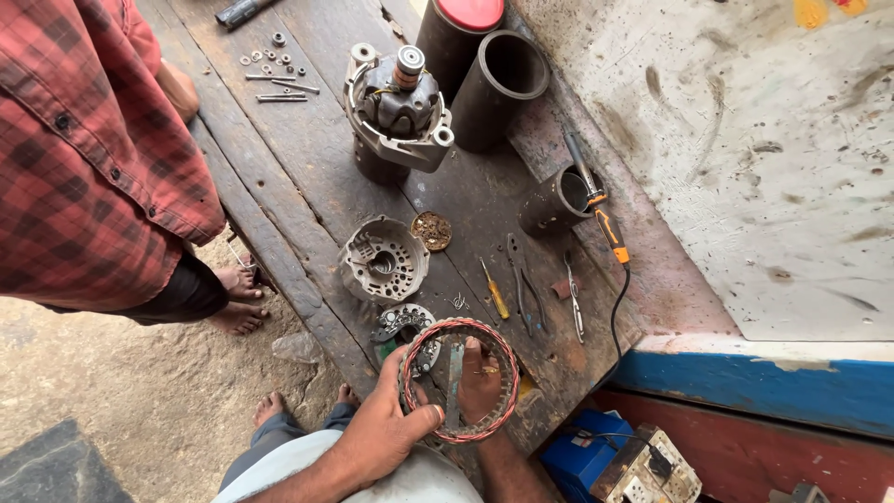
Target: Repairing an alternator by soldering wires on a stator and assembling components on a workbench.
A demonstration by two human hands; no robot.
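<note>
1. My left hand [386,430] has its grip clenched on the near-left rim of the copper-wound stator ring [458,379]; thumb lies across the windings.
2. My right hand [480,380] reaches up through the ring, fingers curled against its inner side; I cannot tell how firmly that grip closes.
3. The ring sits at the near edge of the wooden tabletop [307,140].
4. Just beyond the ring: round end housing [383,260]. Beyond-right of the ring: yellow-handled screwdriver [494,292] and pliers [525,296].
5. Far left of the ring stands another person in a red checked shirt [84,158].
</note>
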